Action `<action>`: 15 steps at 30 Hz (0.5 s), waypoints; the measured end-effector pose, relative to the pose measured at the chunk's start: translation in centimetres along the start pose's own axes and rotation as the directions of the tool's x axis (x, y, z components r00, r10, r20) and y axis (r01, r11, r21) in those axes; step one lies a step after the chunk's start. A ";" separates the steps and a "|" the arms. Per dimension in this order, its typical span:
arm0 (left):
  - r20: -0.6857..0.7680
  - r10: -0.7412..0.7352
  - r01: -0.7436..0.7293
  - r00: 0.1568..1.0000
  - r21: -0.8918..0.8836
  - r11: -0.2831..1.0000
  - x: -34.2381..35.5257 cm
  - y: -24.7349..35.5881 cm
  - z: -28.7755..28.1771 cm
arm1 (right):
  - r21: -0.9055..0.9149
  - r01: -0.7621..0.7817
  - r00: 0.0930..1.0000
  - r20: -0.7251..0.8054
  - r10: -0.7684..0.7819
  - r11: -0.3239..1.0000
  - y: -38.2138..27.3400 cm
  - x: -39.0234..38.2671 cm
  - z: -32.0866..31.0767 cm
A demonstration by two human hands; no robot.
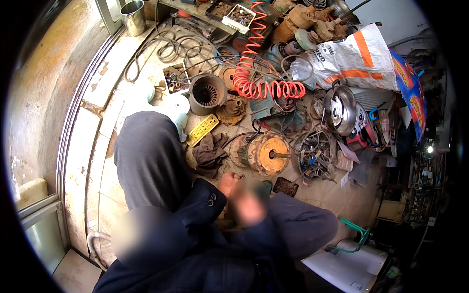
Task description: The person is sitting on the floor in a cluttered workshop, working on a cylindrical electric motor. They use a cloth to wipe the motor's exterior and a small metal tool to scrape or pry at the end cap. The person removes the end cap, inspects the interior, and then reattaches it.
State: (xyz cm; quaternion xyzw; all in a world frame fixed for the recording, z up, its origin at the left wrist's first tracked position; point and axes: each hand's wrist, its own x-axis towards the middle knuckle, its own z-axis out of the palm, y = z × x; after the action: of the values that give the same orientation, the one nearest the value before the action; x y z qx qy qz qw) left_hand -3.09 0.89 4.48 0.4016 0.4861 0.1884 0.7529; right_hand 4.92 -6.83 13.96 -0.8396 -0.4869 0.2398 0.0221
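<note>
My left hand [228, 184] is low between my knees, its fingers curled closed; what they hold, if anything, is hidden. Close beside it is my right hand [250, 207], so blurred that its fingers cannot be made out. A small dark green piece [265, 187] shows just beyond the right hand, next to a dark flat square tray [285, 186]. Ahead of both hands lies an orange, rusty electric motor [270, 152] with its shaft sticking out to the right. A crumpled brown rag [210, 154] is on the floor left of the motor.
A yellow power strip [202, 130] lies beyond the rag, near a hollow motor housing [207, 94]. A red coiled hose [266, 89] hangs at the back. Wires fill a round frame [314, 155] on the right, below a metal pan [340, 110]. A white sack [359, 58] stands behind.
</note>
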 end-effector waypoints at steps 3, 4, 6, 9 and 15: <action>-0.251 -0.034 0.066 0.967 0.118 0.991 1.9 -1.9 -0.1 | -0.013 -0.001 0.958 -0.285 -0.003 1.000 3.5 1.5 -3.4; -0.323 -0.028 0.065 0.946 0.104 0.992 2.0 -1.5 0.0 | 0.045 -0.074 0.934 -0.347 0.085 0.996 3.4 2.5 -5.7; -0.317 -0.068 0.092 0.946 0.061 0.994 2.3 -0.7 -0.4 | 0.123 -0.130 0.877 -0.449 0.172 0.984 3.0 4.9 -9.9; -0.298 -0.062 0.090 0.953 0.082 0.993 2.2 0.9 -0.6 | -0.059 0.203 0.825 -0.527 -0.203 0.977 5.1 10.2 -10.4; -0.299 0.034 0.018 0.954 0.169 0.985 1.6 2.8 -0.2 | 0.169 0.317 0.889 -0.395 -0.231 0.933 5.8 14.9 -8.4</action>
State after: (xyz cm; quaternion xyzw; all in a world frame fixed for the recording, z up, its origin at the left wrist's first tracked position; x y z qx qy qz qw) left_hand -2.26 3.77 5.65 0.4331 0.6075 0.2083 0.6325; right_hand 19.27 4.15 14.16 -0.7836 -0.5573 0.1271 0.2434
